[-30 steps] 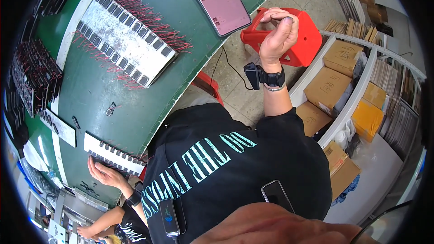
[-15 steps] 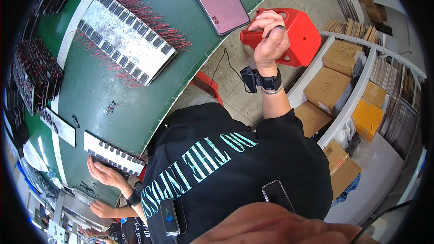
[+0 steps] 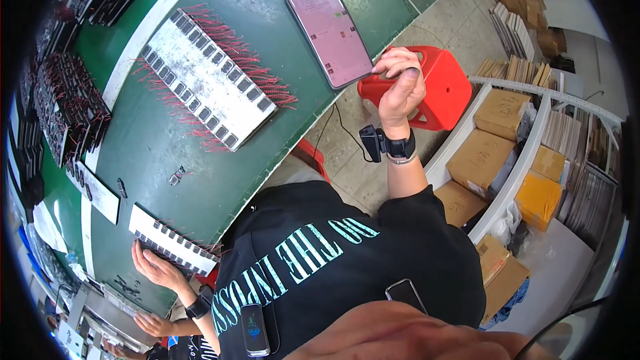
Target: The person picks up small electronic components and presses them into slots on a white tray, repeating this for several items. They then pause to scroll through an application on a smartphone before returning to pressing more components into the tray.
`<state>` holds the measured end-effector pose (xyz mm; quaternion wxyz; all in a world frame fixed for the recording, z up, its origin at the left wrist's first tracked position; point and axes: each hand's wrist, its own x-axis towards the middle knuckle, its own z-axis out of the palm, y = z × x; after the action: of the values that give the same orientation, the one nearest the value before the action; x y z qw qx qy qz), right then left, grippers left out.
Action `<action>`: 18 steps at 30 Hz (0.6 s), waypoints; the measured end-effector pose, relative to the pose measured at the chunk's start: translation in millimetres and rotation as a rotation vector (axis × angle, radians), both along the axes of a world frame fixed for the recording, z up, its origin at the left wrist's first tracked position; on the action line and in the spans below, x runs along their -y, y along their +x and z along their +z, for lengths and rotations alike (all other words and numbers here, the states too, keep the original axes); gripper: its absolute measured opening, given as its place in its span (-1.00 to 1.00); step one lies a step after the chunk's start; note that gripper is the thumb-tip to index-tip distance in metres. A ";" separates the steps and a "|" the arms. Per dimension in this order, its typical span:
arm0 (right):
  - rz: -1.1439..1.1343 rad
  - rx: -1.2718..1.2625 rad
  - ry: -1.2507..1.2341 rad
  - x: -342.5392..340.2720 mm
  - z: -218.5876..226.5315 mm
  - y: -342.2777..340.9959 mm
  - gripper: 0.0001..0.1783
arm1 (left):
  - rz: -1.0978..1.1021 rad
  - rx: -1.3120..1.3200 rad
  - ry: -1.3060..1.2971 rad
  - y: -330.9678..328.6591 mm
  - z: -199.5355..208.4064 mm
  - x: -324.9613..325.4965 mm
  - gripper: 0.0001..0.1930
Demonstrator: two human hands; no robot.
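Note:
My left hand (image 3: 159,270) lies with fingers stretched along the near edge of a narrow white board (image 3: 170,242), which carries rows of small black rectangular parts with thin red wires. Whether its fingertips press on the parts I cannot tell. My right hand (image 3: 402,91) is raised past the table edge, palm turned up, fingers loosely bent and apart from the thumb, with nothing in it. Its fingertips come close to the lower corner of a phone (image 3: 331,35) with a lit pinkish screen; contact is unclear. A larger white board (image 3: 200,77) with similar wired black parts lies between the hands.
Loose small parts (image 3: 177,176) lie on the green table (image 3: 267,47). Stacks of wired boards (image 3: 70,107) line the far left. Another person's hand (image 3: 155,324) is below my left hand. A red stool (image 3: 448,87) and a shelf with cardboard boxes (image 3: 483,153) stand at right.
The whole view has shifted, so table things sit lower in the picture. My right hand's fingers have uncurled somewhat and come nearer the phone. My left hand stays at the narrow board.

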<state>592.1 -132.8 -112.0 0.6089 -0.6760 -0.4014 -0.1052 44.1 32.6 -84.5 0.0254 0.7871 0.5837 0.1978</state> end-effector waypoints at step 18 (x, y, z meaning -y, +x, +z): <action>0.097 -0.075 0.029 -17.8 6.3 9.3 -0.66 | 0.023 0.020 -0.014 6.5 1.1 0.8 -0.64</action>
<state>601.3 -115.0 -105.7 0.6375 -0.6504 -0.4092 -0.0560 50.7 31.8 -83.4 0.0343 0.7782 0.5937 0.2017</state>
